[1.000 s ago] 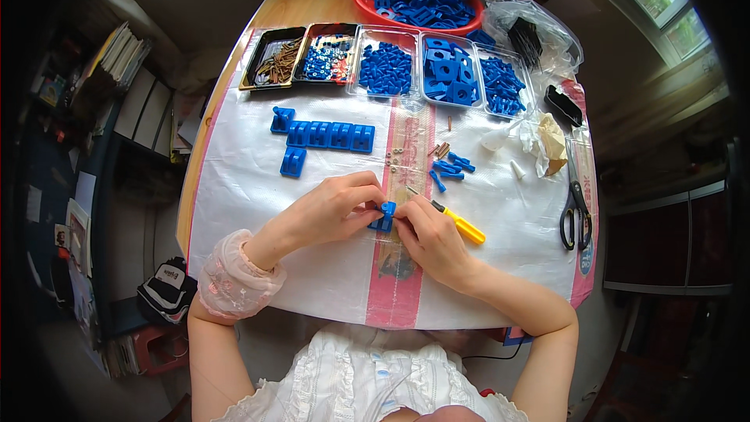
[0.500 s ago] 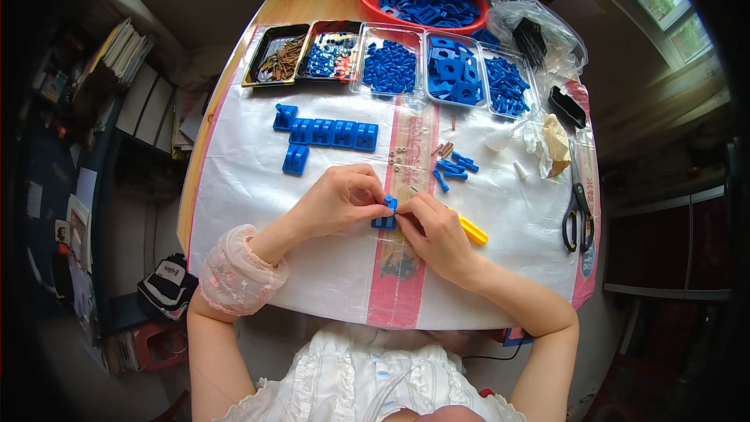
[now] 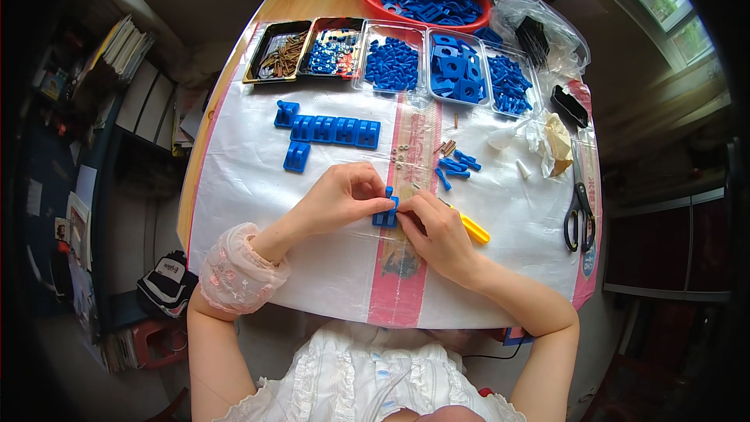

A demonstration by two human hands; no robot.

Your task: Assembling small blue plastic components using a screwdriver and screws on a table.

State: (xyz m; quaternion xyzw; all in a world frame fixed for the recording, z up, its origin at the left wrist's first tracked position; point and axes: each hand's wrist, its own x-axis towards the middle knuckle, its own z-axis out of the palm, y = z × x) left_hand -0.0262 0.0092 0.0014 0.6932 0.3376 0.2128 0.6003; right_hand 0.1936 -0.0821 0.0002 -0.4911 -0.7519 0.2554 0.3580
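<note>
Over on the left, a black bag [image 3: 166, 289] is sitting near a red stool [image 3: 160, 348]. A pink cuff [image 3: 244, 270] is circling the person's left forearm. On the sheet-covered worktop [image 3: 234, 152], blue blocks [image 3: 345, 131] are standing in a short row, with one more behind the row's left end and another in front. Behind them, a dark tray [image 3: 273, 80] is holding brown pins, and the next is holding nuts.

The left hand [image 3: 344, 197] is reaching in from the left, its thumb and forefinger clamping on the blue block [image 3: 386, 219] being worked, near its top. That block is resting on the worktop, just in front of the person, between both hands, with a small blue stub sticking up behind it. The right hand [image 3: 437, 234] is meeting the block's right side; its fingers are bunching close, but I cannot tell whether they are gripping anything.

Behind the hands, loose nuts [image 3: 400, 166] are lying near some pins [image 3: 448, 148] and blue rods [image 3: 452, 164]. A red basin [image 3: 367, 1] of blue parts is standing at the back. A yellow screwdriver [image 3: 475, 230] is lying partly under the right hand. Farther right, a white cone [image 3: 523, 169], crumpled paper [image 3: 558, 144] and black scissors [image 3: 580, 197] are lying spread out.
</note>
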